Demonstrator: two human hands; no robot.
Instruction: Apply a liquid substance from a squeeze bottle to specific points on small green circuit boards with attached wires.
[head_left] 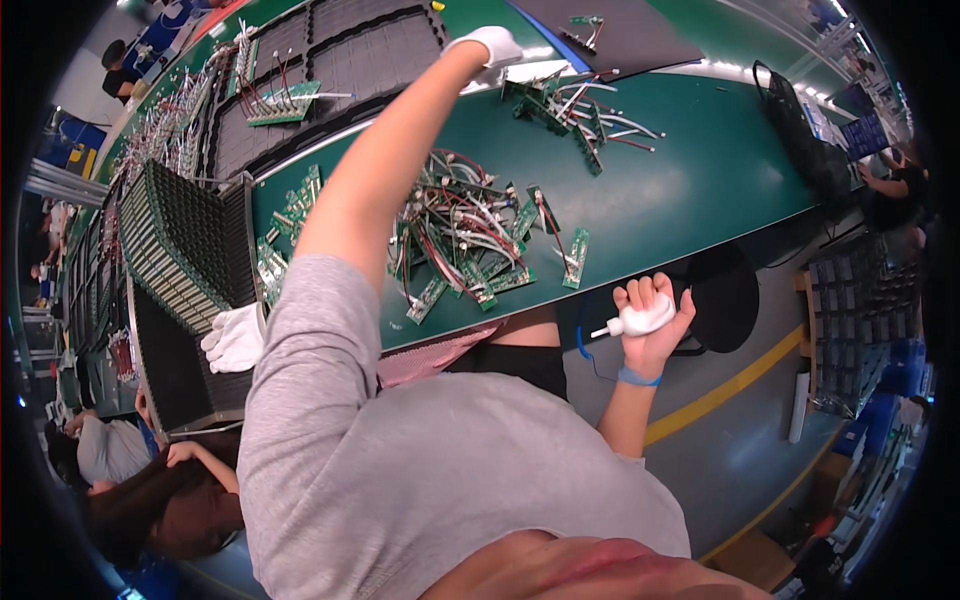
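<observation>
My left arm stretches across the bench, and its white-gloved left hand [490, 45] is at the far side, beside the edge of a dark mat [640, 35]. Its fingers do not show clearly, so I cannot tell what it holds. Past the bench's near edge, my right hand [655, 325] is closed around a small white squeeze bottle [648, 316], its thin nozzle pointing left. A blue band circles that wrist. Between my arms lies a heap of green circuit boards [465, 235] with red, black and white wires. A smaller cluster of wired boards [580, 110] sits near my left hand.
Black compartment trays [370, 45] lie at the back left, one bearing a wired board [285, 105]. Stacked board panels [170, 240] stand in a black bin at left, a white glove [235, 340] on its edge. A round black stool [725, 300] is beyond the bench edge.
</observation>
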